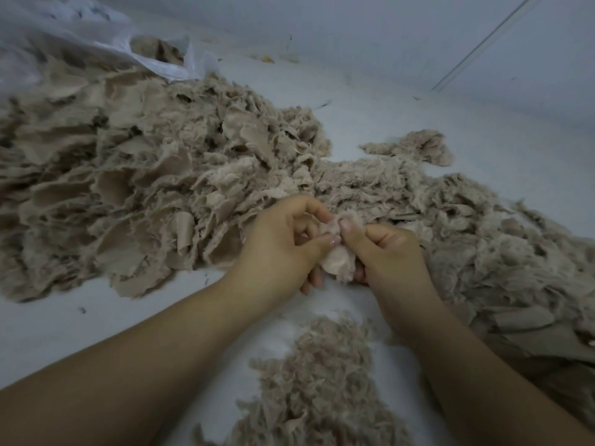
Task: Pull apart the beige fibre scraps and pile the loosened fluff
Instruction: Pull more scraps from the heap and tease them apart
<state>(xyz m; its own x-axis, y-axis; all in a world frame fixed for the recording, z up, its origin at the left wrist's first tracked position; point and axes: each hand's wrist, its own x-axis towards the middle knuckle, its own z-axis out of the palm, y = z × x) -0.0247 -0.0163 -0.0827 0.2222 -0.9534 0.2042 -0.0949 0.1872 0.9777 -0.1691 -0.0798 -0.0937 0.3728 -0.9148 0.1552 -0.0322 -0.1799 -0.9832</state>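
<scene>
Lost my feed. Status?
Both hands, left hand and right hand, pinch one scrap. Fluff pile below. Nothing blocking.

A plain textile-sorting workspace: a wide heap of torn beige fabric scraps (154, 175) covers a bare white table (418, 101), a thin white plastic bag (96, 37) holding more scraps lies far left.

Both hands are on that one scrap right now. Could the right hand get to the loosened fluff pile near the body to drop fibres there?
Probably yes. The fluff pile lies on the bare surface just below the right hand, between the forearms, with nothing over it. The right hand and the left hand both pinch the scrap, so one must release first.
</scene>
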